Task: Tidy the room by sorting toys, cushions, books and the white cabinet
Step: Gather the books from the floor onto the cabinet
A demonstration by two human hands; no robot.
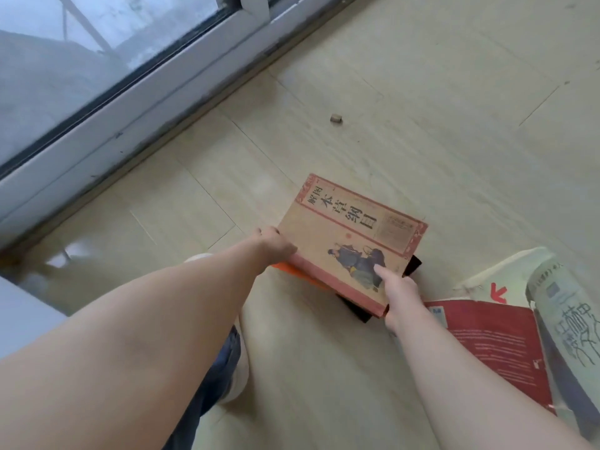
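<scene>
Looking down at a pale wood-look plank floor (422, 92), with a tan softcover book (350, 235) just below centre: red border, black Chinese title, painted robed figure on the cover. Gripped at its 9 o'clock edge by the left hand (276, 245), fingers curled round that edge. Held at its 5 o'clock corner by the right hand (401, 295), index finger laid straight on the cover beside the figure, rest of the hand wrapped round the corner. Sitting over a small stack, with an orange book (287, 271) poking out at 8 o'clock and a black book (413, 264) showing at 3 and 6 o'clock. Hard to say whether resting fully on that stack or held just off it. Over at 4 o'clock of the frame, a red book with white print (496, 349) flat on the floor, touching a pale grey-green book with big dark characters (561, 323), and a white sheet with a red arrow (506, 274) just behind. At 12 o'clock from the tan one, well apart, a small tan block (336, 118) on the planks. At 10 o'clock, a grey sliding window frame (156, 102). At 7 o'clock, a white shoe (239, 378) under the left forearm.
</scene>
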